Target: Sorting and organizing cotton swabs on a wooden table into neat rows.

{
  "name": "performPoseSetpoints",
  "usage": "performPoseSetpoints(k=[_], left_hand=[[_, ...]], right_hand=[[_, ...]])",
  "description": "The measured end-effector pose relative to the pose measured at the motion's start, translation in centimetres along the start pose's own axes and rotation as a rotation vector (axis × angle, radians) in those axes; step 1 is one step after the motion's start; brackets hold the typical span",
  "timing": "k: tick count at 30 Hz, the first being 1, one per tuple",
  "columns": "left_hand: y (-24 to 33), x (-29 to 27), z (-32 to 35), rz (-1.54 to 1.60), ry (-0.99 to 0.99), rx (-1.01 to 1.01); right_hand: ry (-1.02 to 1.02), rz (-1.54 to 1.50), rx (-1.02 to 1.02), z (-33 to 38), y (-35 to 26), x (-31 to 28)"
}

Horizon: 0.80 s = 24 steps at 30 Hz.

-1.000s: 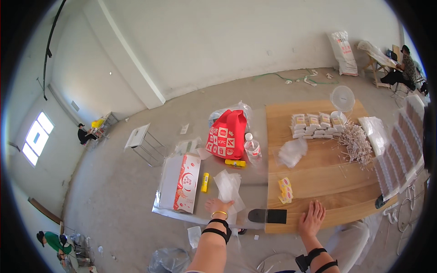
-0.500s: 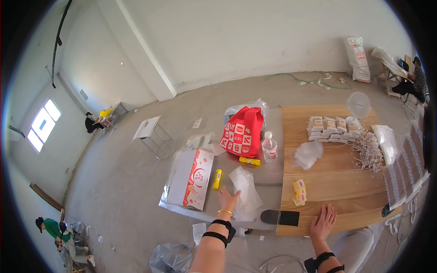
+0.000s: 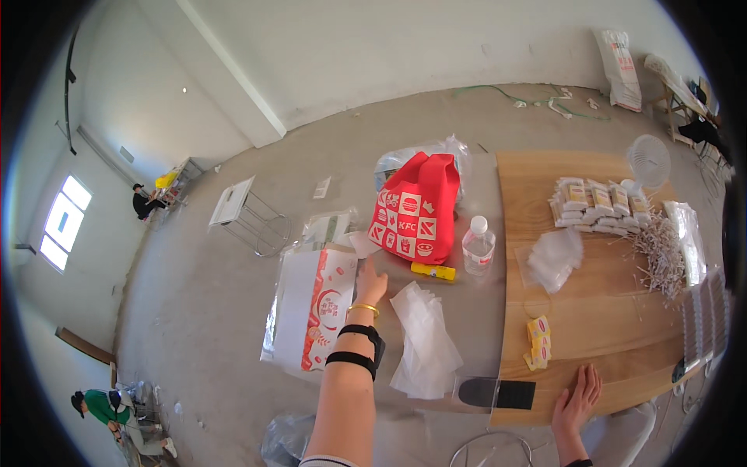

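My left hand (image 3: 371, 283) reaches forward over the grey left part of the table, beside the white-and-red printed carton (image 3: 331, 309). Its index finger points out and the thumb stands apart. Just ahead are a small white paper piece (image 3: 362, 244) and a red cloth bag (image 3: 416, 210); a yellow tube (image 3: 433, 272) lies at the bag's foot. Thin white translucent sheets (image 3: 424, 340) lie right of my forearm. Flat on the wooden tabletop's near edge rests my right hand (image 3: 577, 398), fingers stretched out, holding nothing. Yellow-and-white small packs (image 3: 538, 342) lie beyond it.
A water bottle (image 3: 478, 247) stands beside the bag. Stacked white packs (image 3: 599, 204), loose cotton swabs (image 3: 661, 251), clear bags (image 3: 555, 259) and a small fan (image 3: 648, 162) occupy the wooden top. Other people sit at the far left, lower left and far right. A stool (image 3: 247, 208) stands beyond.
My left hand has moved forward toward the bag, and the yellow tube that lay beside it is now out of sight. My right hand stays on the wood. The view has shifted a little.
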<state>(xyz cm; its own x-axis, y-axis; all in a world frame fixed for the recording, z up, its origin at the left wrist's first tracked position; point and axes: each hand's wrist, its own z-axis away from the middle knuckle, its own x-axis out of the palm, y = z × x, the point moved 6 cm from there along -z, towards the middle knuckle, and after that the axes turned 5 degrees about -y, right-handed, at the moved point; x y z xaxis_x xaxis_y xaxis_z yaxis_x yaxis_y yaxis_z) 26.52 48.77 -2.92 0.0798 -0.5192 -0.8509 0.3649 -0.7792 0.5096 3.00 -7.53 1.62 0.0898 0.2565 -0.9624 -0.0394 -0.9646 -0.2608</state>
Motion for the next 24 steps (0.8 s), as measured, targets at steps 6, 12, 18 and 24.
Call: performPoseSetpoints(k=[6, 12, 18, 24], left_hand=[[-6.1, 1.5, -6.4, 0.427, 0.249, -0.301], [-5.4, 2.5, -7.4, 1.140, 0.295, -0.400], [0.7, -0.7, -3.0, 1.078, 0.285, -0.166], [2.6, -5.6, 1.9, 0.454, 0.405, 0.266]], right_hand=[[-0.057, 0.019, 0.029, -0.2, -0.7, -0.2], [-0.069, 0.037, 0.030, -0.4, -0.6, -0.5], [-0.037, 0.023, 0.011, -0.3, -0.8, -0.5], [-0.019, -0.015, 0.017, -0.4, -1.4, -1.0]])
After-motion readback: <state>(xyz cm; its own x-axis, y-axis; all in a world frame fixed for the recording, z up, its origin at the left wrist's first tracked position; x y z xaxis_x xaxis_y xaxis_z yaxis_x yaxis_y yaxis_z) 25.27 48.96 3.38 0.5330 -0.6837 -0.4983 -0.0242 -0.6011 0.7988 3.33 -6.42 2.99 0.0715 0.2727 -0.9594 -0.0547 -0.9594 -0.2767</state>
